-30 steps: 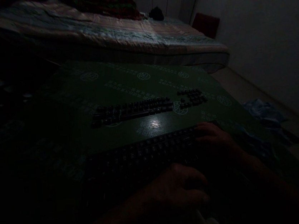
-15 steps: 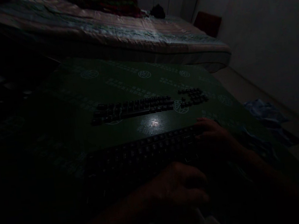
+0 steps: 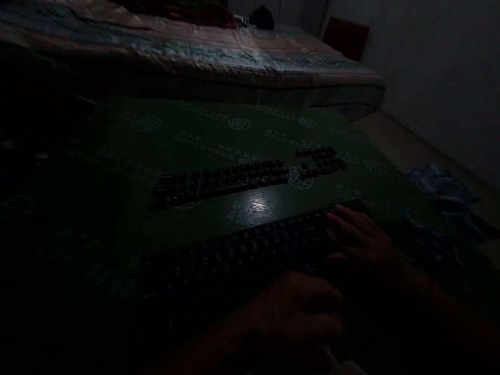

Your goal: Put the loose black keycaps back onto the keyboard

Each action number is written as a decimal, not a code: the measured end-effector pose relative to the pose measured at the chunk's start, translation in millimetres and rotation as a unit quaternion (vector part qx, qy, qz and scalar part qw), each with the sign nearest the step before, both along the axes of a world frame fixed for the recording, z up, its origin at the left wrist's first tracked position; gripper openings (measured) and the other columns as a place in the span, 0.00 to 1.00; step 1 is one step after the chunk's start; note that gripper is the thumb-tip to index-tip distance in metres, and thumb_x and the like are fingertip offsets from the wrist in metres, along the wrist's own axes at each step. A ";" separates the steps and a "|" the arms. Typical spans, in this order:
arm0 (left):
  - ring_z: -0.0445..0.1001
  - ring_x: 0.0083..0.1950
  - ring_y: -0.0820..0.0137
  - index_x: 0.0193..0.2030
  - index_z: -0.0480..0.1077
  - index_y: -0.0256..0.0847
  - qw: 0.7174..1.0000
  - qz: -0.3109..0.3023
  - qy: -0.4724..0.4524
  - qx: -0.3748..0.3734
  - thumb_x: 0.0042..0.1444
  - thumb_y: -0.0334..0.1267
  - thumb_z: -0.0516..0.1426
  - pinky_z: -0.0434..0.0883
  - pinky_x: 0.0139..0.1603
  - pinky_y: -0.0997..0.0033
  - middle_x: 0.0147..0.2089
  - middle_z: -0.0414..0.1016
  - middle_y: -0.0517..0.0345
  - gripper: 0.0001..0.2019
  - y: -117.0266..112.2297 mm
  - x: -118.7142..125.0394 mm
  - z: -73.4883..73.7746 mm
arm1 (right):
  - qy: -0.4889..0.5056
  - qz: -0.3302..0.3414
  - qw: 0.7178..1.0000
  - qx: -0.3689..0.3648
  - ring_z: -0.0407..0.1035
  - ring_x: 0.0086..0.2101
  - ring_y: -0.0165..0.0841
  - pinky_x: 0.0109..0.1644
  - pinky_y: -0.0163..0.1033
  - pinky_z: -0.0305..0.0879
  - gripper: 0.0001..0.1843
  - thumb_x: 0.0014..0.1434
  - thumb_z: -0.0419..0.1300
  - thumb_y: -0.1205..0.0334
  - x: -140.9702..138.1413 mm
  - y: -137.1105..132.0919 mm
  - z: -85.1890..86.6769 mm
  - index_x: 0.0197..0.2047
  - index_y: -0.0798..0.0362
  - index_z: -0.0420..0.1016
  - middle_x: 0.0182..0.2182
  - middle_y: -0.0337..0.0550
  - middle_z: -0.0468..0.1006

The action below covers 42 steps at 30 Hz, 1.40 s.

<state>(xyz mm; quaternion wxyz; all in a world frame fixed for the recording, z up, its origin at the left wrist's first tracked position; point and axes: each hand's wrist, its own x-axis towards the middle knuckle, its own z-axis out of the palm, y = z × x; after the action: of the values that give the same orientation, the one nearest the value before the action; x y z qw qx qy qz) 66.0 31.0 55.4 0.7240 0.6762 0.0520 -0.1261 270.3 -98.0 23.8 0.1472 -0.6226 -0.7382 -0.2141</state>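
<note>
A dark keyboard [image 3: 222, 263] lies at a slant in front of me, its near part lost in shadow. My right hand [image 3: 359, 235] rests over its right end, fingers stretched toward the keys. Close to the near edge is my left hand [image 3: 299, 305], its fingers curled in; whatever they may grip is hidden in the dark. Beyond the keyboard, loose black keycaps [image 3: 224, 181] are set out in rows, with a smaller group of keycaps [image 3: 321, 161] to their right.
Everything sits on a green board [image 3: 205, 111] printed with pale globe marks. A bed with a striped mattress [image 3: 199, 55] stands behind it. Crumpled cloth [image 3: 439, 184] lies on the floor at the right, beside a pale wall [image 3: 441, 39].
My right hand has shifted slightly down and its fingers now spread over the keyboard's right end. My left hand has barely moved, and the keycap rows look the same.
</note>
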 end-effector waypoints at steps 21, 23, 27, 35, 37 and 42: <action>0.64 0.30 0.76 0.30 0.70 0.37 1.000 0.011 0.006 -0.019 0.49 0.35 0.59 0.60 0.31 0.78 0.28 0.66 0.65 0.04 1.2 1.6 2.4 | 0.194 0.028 0.980 0.023 0.60 0.59 0.44 0.53 0.55 0.70 0.08 0.61 0.56 0.66 10.5 20.7 -6.9 0.41 0.53 0.75 0.48 0.53 0.76; 0.66 0.31 0.75 0.32 0.71 0.37 1.000 0.006 0.011 -0.013 0.49 0.36 0.59 0.61 0.31 0.78 0.29 0.67 0.64 0.05 1.7 1.6 2.9 | 0.184 0.050 0.981 0.015 0.61 0.59 0.44 0.53 0.54 0.70 0.07 0.61 0.55 0.67 13.6 23.7 -4.5 0.41 0.54 0.74 0.47 0.53 0.76; 0.66 0.32 0.74 0.31 0.70 0.37 1.000 -0.010 0.008 -0.002 0.50 0.35 0.58 0.61 0.31 0.78 0.29 0.68 0.64 0.04 2.6 2.2 3.8 | 0.159 0.080 0.984 -0.007 0.61 0.59 0.43 0.54 0.54 0.69 0.06 0.62 0.55 0.67 19.8 27.7 -2.7 0.41 0.54 0.72 0.47 0.54 0.76; 0.66 0.32 0.75 0.32 0.69 0.37 1.000 -0.012 0.014 0.011 0.51 0.36 0.57 0.60 0.31 0.78 0.30 0.67 0.64 0.05 1.7 1.1 2.1 | 0.182 0.094 0.979 0.010 0.63 0.58 0.43 0.51 0.51 0.72 0.06 0.62 0.56 0.65 23.2 27.3 0.2 0.41 0.53 0.73 0.46 0.54 0.77; 0.66 0.33 0.75 0.33 0.69 0.37 1.000 -0.012 0.014 0.015 0.51 0.37 0.57 0.61 0.32 0.78 0.30 0.67 0.64 0.05 1.8 1.7 2.5 | 0.184 0.093 0.979 0.013 0.63 0.58 0.43 0.50 0.51 0.72 0.06 0.62 0.56 0.64 23.1 25.9 -1.7 0.41 0.53 0.74 0.46 0.53 0.77; 0.66 0.32 0.75 0.31 0.69 0.37 1.000 -0.009 0.000 0.019 0.49 0.36 0.58 0.61 0.32 0.78 0.29 0.67 0.64 0.04 1.2 3.0 2.2 | 0.137 0.048 0.989 0.025 0.62 0.59 0.43 0.53 0.52 0.70 0.09 0.62 0.57 0.64 15.8 13.9 -12.4 0.44 0.52 0.75 0.48 0.52 0.78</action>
<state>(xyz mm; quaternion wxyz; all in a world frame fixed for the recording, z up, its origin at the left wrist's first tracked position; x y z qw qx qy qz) 69.0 32.2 57.5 0.7100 0.6901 0.0488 -0.1314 286.1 -84.1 11.4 0.2728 -0.6061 -0.7343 -0.1379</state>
